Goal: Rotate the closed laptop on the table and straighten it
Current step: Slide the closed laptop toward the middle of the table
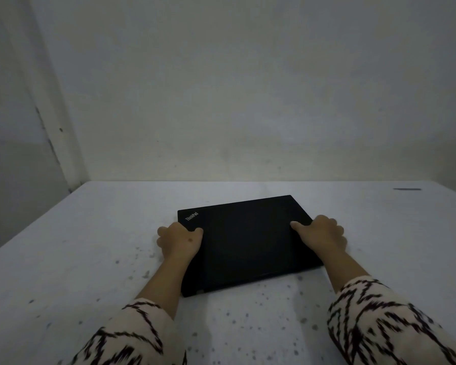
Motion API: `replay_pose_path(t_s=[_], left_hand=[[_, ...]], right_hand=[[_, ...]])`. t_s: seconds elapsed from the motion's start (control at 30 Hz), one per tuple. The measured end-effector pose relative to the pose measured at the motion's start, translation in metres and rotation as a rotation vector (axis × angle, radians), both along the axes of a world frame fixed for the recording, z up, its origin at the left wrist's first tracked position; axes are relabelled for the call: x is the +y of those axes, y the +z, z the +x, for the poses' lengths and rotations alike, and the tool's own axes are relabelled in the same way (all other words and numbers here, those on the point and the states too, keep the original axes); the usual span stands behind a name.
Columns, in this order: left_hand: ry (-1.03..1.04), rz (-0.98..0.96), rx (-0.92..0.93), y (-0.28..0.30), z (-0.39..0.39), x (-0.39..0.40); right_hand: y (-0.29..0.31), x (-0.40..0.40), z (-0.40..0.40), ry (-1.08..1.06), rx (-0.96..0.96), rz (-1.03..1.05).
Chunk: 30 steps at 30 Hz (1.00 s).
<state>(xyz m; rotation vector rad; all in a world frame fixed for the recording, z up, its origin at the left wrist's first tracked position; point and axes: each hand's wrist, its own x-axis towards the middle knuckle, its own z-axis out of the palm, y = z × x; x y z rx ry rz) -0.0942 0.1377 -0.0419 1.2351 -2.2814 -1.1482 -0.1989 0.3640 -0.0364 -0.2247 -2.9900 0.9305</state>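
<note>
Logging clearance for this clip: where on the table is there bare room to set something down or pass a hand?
The table is bare left of the left hand, between the laptop and the wall, and right of the right hand, short of a small dark object near the far right edge. It is crowded only at the laptop and between the sleeves.

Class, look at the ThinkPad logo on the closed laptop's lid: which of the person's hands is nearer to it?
Left. The left hand grips the laptop at its left edge, thumb on the lid just below the ThinkPad logo. The right hand holds the opposite, right edge.
</note>
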Motion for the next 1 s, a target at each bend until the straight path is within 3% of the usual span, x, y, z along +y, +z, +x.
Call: replay_pose_path(t_s=[0.7, 1.0], left_hand=[[-0.002, -0.085, -0.079, -0.006, 0.003, 0.021], [-0.145, -0.205, -0.269, -0.001, 0.0, 0.017]], right_hand=[[-0.01, 0.023, 0.003, 0.002, 0.012, 0.029], [-0.007, 0.027, 0.01, 0.077, -0.002, 0.132]])
